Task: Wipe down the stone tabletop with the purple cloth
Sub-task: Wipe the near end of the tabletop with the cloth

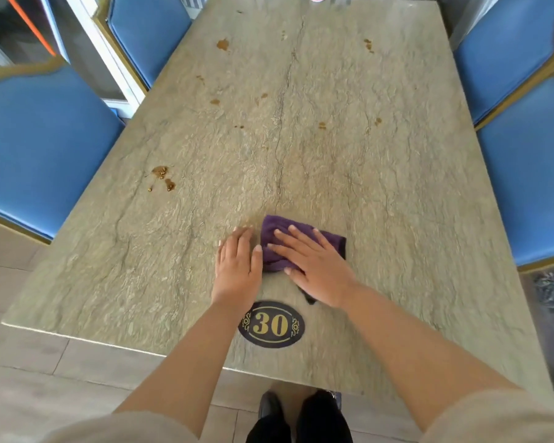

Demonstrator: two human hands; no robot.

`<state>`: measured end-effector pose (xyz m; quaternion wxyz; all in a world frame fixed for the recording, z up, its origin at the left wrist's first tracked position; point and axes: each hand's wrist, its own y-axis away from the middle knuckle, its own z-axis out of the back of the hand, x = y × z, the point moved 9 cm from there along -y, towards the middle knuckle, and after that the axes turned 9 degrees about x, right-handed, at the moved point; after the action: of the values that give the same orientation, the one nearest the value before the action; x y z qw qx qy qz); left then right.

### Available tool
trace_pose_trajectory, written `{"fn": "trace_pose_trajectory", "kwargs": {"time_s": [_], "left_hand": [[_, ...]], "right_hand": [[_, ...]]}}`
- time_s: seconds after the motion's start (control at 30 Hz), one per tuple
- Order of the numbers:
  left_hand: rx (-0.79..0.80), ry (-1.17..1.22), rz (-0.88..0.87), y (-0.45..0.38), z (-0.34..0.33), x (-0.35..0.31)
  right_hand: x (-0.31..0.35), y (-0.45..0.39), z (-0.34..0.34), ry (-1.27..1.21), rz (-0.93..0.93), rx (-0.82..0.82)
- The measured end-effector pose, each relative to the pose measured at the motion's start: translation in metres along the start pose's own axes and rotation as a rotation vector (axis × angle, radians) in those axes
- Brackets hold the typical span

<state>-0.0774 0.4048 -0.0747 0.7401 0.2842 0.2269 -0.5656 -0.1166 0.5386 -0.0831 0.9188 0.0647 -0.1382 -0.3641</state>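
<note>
At the bottom edge, dark trousers and a black shoe are seen on the pale tiled floor, and both bare forearms are stretched forward over the near edge of the stone tabletop. A dark oval number plaque marked 30 in gold is fixed to the stone between the forearms. Just beyond it, the left hand is laid flat and open on the bare stone, with nothing held, its thumb side touching the purple cloth. The right hand is spread flat, fingers extended, and pressed palm-down on top of the cloth, which is bunched on the tabletop near the middle of the near end. Farther out, brown stains are scattered across the stone: a cluster of spots toward the left edge, smaller marks around the centre, and a larger blot near the far end. Blue padded chairs with gold frames are placed along both long sides.
</note>
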Motion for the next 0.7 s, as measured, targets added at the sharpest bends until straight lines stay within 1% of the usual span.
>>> {"fn": "trace_pose_trajectory", "kwargs": {"time_s": [0.03, 0.07, 0.13, 0.17, 0.2, 0.23, 0.27, 0.33, 0.4, 0.43, 0.47, 0.5, 0.53, 0.63, 0.67, 0.7], "left_hand": [[0.02, -0.076, 0.01, -0.001, -0.005, -0.002], [0.033, -0.151, 0.011, 0.0, -0.01, -0.005], [0.044, -0.24, -0.004, 0.0, -0.019, -0.016], [0.051, -0.254, -0.017, 0.0, -0.024, -0.024], [0.064, -0.259, -0.038, 0.0, -0.031, -0.032], [0.082, -0.264, -0.071, 0.0, -0.039, -0.043], [0.106, -0.271, -0.112, 0.001, -0.048, -0.054], [0.141, -0.281, -0.201, 0.004, -0.066, -0.078], [0.167, -0.284, -0.269, 0.008, -0.083, -0.096], [0.183, -0.282, -0.295, 0.009, -0.091, -0.104], [0.203, -0.286, -0.315, 0.011, -0.1, -0.111], [0.223, -0.301, -0.33, 0.013, -0.108, -0.118], [0.241, -0.328, -0.341, 0.015, -0.115, -0.124], [0.302, -0.42, -0.374, 0.023, -0.137, -0.14], [0.314, -0.441, -0.386, 0.026, -0.142, -0.144], [0.316, -0.458, -0.392, 0.029, -0.146, -0.146]], "right_hand": [[-0.02, 0.013, 0.001, -0.007, -0.068, -0.043], [-0.045, 0.029, 0.002, -0.031, -0.212, -0.102], [-0.085, 0.069, 0.001, -0.132, -0.569, -0.169], [-0.091, 0.084, -0.004, -0.189, -0.701, -0.168], [-0.087, 0.097, -0.009, -0.202, -0.769, -0.156], [-0.074, 0.106, -0.013, -0.17, -0.761, -0.16], [-0.055, 0.115, -0.015, -0.123, -0.689, -0.18], [-0.019, 0.139, -0.026, -0.053, -0.454, -0.168], [-0.007, 0.169, -0.044, -0.009, -0.241, -0.089], [-0.015, 0.184, -0.046, -0.005, -0.202, -0.071], [-0.03, 0.198, -0.044, -0.005, -0.232, -0.079], [-0.051, 0.212, -0.042, -0.012, -0.317, -0.099], [-0.075, 0.224, -0.039, -0.03, -0.447, -0.124], [-0.141, 0.256, -0.031, -0.195, -0.93, -0.154], [-0.15, 0.263, -0.031, -0.273, -1.076, -0.164], [-0.149, 0.263, -0.031, -0.336, -1.172, -0.166]]}}
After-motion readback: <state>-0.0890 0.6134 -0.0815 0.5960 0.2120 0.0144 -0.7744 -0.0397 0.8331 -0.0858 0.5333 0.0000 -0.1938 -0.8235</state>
